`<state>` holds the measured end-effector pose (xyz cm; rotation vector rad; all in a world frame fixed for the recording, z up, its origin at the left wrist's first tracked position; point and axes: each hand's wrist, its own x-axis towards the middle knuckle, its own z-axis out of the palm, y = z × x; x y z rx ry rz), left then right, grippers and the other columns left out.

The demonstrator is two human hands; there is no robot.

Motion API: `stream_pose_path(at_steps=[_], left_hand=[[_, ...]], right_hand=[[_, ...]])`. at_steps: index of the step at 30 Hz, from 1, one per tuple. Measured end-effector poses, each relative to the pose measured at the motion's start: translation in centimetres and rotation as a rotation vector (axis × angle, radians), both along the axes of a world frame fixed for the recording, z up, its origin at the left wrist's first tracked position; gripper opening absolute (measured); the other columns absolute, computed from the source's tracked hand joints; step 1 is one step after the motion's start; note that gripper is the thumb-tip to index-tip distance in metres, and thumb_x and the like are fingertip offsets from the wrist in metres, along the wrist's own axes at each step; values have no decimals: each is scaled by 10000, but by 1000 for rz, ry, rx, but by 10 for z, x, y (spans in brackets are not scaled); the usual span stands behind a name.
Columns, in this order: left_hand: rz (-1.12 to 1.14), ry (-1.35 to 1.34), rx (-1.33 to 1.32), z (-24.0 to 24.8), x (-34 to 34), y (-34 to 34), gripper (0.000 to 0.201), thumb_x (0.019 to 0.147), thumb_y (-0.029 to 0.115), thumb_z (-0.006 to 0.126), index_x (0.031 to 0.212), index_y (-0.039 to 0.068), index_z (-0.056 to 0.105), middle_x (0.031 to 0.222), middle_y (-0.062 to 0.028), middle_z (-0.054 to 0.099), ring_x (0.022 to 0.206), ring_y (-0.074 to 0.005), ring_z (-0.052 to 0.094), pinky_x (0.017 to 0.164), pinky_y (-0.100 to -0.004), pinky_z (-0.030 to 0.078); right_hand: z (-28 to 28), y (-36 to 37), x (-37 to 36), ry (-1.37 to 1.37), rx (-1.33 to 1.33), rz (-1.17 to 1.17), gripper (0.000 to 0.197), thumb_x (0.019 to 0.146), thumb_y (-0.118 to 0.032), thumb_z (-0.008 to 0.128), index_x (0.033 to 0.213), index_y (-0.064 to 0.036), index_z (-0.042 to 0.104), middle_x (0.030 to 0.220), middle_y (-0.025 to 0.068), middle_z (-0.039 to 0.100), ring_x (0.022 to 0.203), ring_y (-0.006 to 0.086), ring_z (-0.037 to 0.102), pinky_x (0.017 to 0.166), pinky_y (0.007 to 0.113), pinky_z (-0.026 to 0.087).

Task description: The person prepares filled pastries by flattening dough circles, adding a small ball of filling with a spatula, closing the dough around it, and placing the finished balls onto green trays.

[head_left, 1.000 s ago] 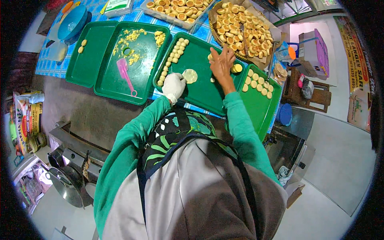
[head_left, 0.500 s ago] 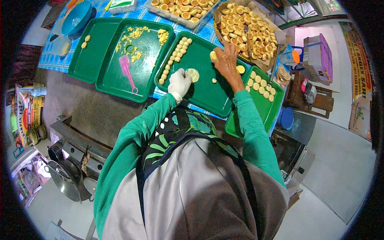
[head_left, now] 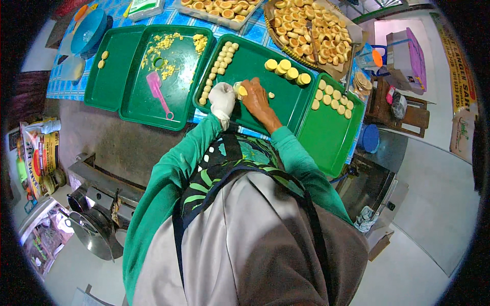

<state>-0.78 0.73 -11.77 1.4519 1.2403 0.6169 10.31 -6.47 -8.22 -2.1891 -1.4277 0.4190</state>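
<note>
My left hand, in a white glove, has its fingers curled round a pale, flattened dough round, mostly covered by both hands. Against it my right hand, bare, pinches a yellow filling piece. Both hands meet above the green tray in front of me. Rows of pale dough balls line its left side. Toward its far right stand short stacks of yellow filling discs. A small dough scrap lies just right of my right hand.
To the right, a green tray holds flat pale rounds. Leftward, another tray carries yellow crumbs and a pink scraper. Browned pastries fill a round basket and a clear box behind. A stove stands lower left.
My right hand has come left and nearer from the yellow stacks to my left hand, bringing the yellow piece. The left hand's fingers have closed more round the dough round.
</note>
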Motion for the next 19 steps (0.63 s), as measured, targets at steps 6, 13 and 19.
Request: stream_pose_path(at_steps=[6,13,19], left_hand=[[33,49,17,12,-3,0,206,662,26,735,837,12,629,768,-93,657,719,-163,619,681,-285,490],[70,-188,-195,17,3,3,176,655,-11,699,806,20,616,711,-80,626,582,-187,594,543,-312,485],[-72,-388,-580,25,-3,20,72,786,86,682,778,17,663,665,-40,634,544,-132,584,494,-248,440]], right_hand=[[-10,-7,4,8,234,-100,211,750,-5,661,960,-27,662,828,192,600,798,374,597,698,476,489],[-18,-2,6,133,169,-171,214,692,-47,741,895,-27,675,768,146,605,772,321,593,681,438,483],[3,4,10,313,-146,-64,324,674,-146,774,975,-56,691,995,182,642,980,360,585,858,471,491]])
